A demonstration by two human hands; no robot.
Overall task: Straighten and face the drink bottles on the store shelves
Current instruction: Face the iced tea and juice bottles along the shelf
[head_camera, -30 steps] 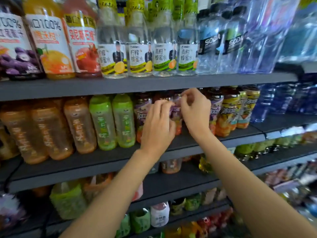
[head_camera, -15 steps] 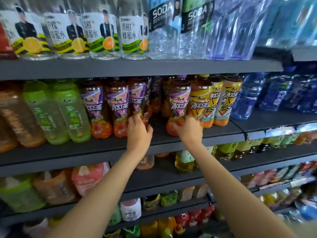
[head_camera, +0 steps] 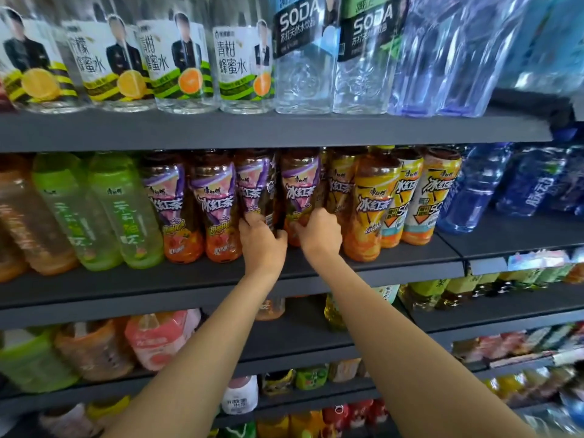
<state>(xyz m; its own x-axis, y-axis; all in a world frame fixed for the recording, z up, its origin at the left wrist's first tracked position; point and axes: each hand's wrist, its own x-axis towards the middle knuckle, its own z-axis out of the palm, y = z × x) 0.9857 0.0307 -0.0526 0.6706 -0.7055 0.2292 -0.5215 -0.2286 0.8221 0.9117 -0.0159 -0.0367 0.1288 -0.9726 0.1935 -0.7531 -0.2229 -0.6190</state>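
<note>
Grey store shelf (head_camera: pixel 196 279), left hand (head_camera: pixel 262 245) gripping purple-label tea bottle (head_camera: pixel 252 184), right hand (head_camera: pixel 320 235) gripping its neighbour (head_camera: pixel 300 184).

Purple-labelled tea bottles (head_camera: pixel 215 203) with orange bases stand beside yellow-labelled ones (head_camera: pixel 369 210), pale green bottles (head_camera: pixel 123 210), blue bottles (head_camera: pixel 474 191), on dark grey shelves (head_camera: pixel 271 131).

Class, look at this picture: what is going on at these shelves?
A person is tidying bottled drinks on a store shelf. The left hand grips one purple-labelled iced tea bottle and the right hand grips the next one. The left bottle's label is turned partly sideways, so facing is unfinished.
</note>
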